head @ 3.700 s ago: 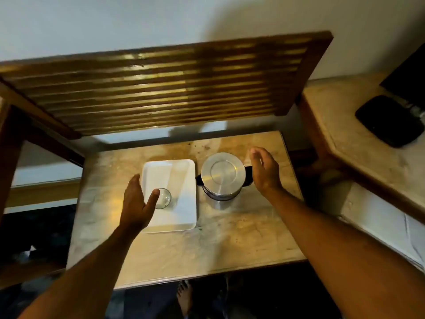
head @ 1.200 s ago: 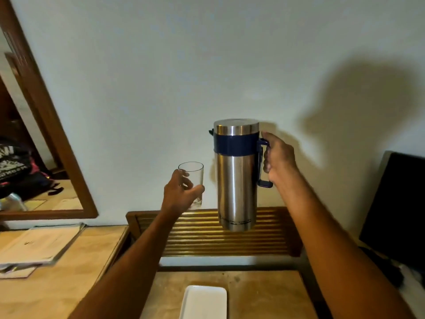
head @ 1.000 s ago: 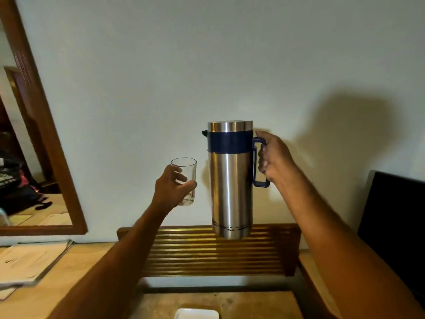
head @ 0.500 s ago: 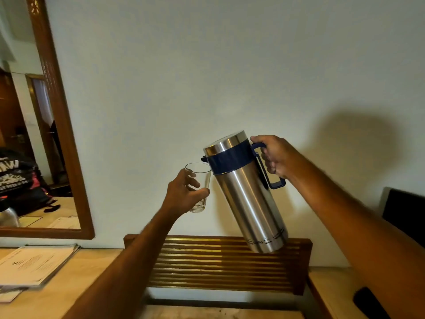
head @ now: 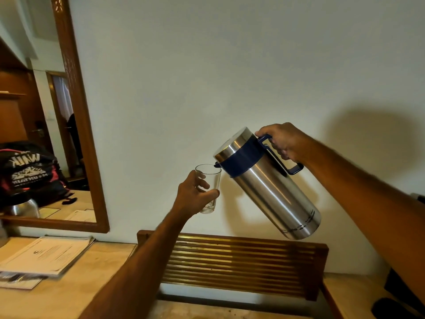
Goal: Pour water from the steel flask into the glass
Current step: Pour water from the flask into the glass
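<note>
The steel flask (head: 271, 187), silver with a dark blue collar and handle, hangs in the air tilted steeply to the left. My right hand (head: 281, 140) grips its blue handle at the upper right. Its small spout sits right at the rim of a clear glass (head: 210, 184). My left hand (head: 194, 196) wraps the glass from the left and holds it upright in front of the white wall. The glass looks empty; no water stream is visible.
A slatted wooden backrest (head: 239, 261) stands against the wall below my hands. A wood-framed mirror (head: 76, 111) hangs at the left above a stone counter (head: 69, 293) with papers (head: 43, 254). A dark object (head: 391, 307) lies at the lower right.
The flask has tipped further to the left, bringing its spout to the glass rim. Before that, both hands had lifted flask and glass off the table.
</note>
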`<action>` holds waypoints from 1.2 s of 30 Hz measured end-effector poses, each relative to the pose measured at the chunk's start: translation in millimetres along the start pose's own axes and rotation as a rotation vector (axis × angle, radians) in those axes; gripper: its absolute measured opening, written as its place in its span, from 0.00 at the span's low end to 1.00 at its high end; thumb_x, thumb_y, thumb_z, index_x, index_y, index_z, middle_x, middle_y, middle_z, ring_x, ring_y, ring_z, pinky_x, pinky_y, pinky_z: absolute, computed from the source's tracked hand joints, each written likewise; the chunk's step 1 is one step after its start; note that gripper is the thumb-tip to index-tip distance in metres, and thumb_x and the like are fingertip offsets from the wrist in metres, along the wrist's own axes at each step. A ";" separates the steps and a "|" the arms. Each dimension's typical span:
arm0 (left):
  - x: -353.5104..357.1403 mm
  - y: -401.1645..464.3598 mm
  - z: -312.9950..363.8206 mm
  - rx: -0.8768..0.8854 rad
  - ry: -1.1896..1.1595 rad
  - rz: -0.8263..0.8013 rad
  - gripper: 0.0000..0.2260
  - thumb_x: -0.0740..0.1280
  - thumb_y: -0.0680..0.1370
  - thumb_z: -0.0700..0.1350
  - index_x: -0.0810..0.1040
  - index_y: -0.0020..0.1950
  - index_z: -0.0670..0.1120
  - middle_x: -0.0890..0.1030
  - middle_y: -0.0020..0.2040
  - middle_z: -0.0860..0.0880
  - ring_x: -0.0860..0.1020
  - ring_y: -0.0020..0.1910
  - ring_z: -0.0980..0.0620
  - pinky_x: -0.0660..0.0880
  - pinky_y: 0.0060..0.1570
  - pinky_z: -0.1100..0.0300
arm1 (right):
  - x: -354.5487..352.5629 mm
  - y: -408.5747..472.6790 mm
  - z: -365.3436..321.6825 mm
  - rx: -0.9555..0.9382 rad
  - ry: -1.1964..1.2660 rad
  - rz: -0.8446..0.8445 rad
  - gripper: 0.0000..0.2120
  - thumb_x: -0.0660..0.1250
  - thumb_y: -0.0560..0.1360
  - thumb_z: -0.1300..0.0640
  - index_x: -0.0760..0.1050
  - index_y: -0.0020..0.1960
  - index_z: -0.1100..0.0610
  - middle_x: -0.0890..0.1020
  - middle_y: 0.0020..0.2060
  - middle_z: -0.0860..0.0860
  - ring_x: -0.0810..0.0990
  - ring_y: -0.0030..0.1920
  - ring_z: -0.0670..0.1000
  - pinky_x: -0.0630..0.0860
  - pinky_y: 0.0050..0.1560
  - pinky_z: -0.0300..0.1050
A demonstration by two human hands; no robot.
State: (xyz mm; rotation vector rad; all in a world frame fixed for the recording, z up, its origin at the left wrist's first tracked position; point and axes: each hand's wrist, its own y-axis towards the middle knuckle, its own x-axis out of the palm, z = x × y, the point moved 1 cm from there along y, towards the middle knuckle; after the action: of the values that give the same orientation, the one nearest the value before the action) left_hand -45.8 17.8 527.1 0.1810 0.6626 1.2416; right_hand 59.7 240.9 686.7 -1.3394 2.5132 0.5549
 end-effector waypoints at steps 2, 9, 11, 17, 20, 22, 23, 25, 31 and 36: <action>-0.9 2.7 -1.0 0.001 0.006 0.001 0.29 0.74 0.63 0.57 0.71 0.60 0.49 0.81 0.49 0.49 0.82 0.45 0.48 0.83 0.37 0.52 | 2.9 3.2 -3.6 -0.017 -0.027 -0.005 0.09 0.71 0.70 0.51 0.81 0.36 0.57 0.62 0.21 0.48 0.56 0.18 0.46 0.55 0.19 0.34; 2.4 8.7 -6.2 0.005 0.006 -0.002 0.27 0.74 0.63 0.56 0.71 0.59 0.50 0.81 0.49 0.50 0.82 0.46 0.48 0.83 0.38 0.54 | 7.4 9.9 -21.2 -0.077 -0.129 -0.023 0.10 0.72 0.69 0.54 0.77 0.33 0.57 0.64 0.27 0.51 0.58 0.17 0.46 0.56 0.16 0.29; 3.5 8.8 -8.3 0.017 0.015 -0.005 0.27 0.73 0.63 0.57 0.71 0.59 0.50 0.81 0.49 0.50 0.82 0.46 0.49 0.81 0.36 0.58 | 8.9 11.5 -24.9 -0.087 -0.151 -0.024 0.12 0.73 0.69 0.54 0.74 0.31 0.57 0.64 0.26 0.51 0.58 0.16 0.45 0.56 0.15 0.30; 7.5 9.7 -10.4 0.030 0.028 -0.010 0.28 0.72 0.62 0.59 0.71 0.58 0.51 0.81 0.49 0.50 0.82 0.44 0.51 0.79 0.36 0.60 | 8.7 11.3 -29.6 -0.100 -0.249 -0.033 0.11 0.72 0.68 0.54 0.75 0.33 0.59 0.61 0.26 0.51 0.57 0.19 0.46 0.56 0.17 0.32; 9.4 9.5 -10.2 0.035 0.030 -0.017 0.29 0.71 0.61 0.61 0.71 0.58 0.52 0.81 0.49 0.52 0.82 0.44 0.52 0.80 0.37 0.59 | 8.1 8.8 -29.0 -0.103 -0.269 -0.050 0.10 0.72 0.69 0.54 0.77 0.32 0.57 0.62 0.26 0.51 0.57 0.21 0.47 0.56 0.17 0.31; 11.0 9.5 -10.0 0.038 0.030 -0.023 0.29 0.71 0.61 0.61 0.71 0.57 0.52 0.81 0.49 0.52 0.82 0.44 0.51 0.80 0.37 0.59 | 6.7 7.1 -28.8 -0.103 -0.277 -0.064 0.10 0.72 0.69 0.54 0.77 0.32 0.57 0.62 0.27 0.51 0.58 0.23 0.48 0.56 0.17 0.32; 12.1 9.1 -10.2 0.039 0.028 -0.027 0.29 0.71 0.61 0.62 0.71 0.57 0.51 0.81 0.49 0.51 0.82 0.44 0.51 0.80 0.36 0.59 | 5.6 6.2 -28.9 -0.101 -0.278 -0.071 0.10 0.72 0.69 0.54 0.76 0.31 0.57 0.61 0.27 0.51 0.57 0.23 0.48 0.55 0.17 0.32; 14.5 7.9 -10.1 0.042 0.027 -0.033 0.29 0.71 0.60 0.62 0.71 0.57 0.52 0.81 0.49 0.52 0.82 0.44 0.52 0.80 0.36 0.59 | 3.8 4.5 -29.8 -0.104 -0.295 -0.075 0.11 0.71 0.70 0.55 0.76 0.30 0.56 0.63 0.27 0.50 0.59 0.23 0.49 0.56 0.16 0.31; 19.9 5.6 -10.8 0.041 0.030 -0.053 0.30 0.71 0.60 0.62 0.70 0.57 0.51 0.81 0.48 0.51 0.82 0.44 0.50 0.82 0.38 0.55 | -1.2 4.4 -34.3 -0.133 -0.355 -0.066 0.08 0.71 0.70 0.56 0.79 0.34 0.57 0.67 0.27 0.49 0.63 0.26 0.47 0.58 0.13 0.30; 21.5 5.1 -7.5 0.041 0.011 -0.060 0.30 0.72 0.60 0.61 0.71 0.57 0.51 0.81 0.48 0.51 0.82 0.44 0.51 0.83 0.37 0.56 | -6.1 10.7 -37.8 -0.124 -0.394 -0.044 0.09 0.72 0.69 0.55 0.78 0.32 0.57 0.66 0.26 0.49 0.62 0.24 0.48 0.58 0.16 0.31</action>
State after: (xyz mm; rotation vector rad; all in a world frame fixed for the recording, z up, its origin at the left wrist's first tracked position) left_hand -50.6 37.6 515.6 0.1871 0.6990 1.1728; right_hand 53.0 234.3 725.3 -1.1837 2.1557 0.8821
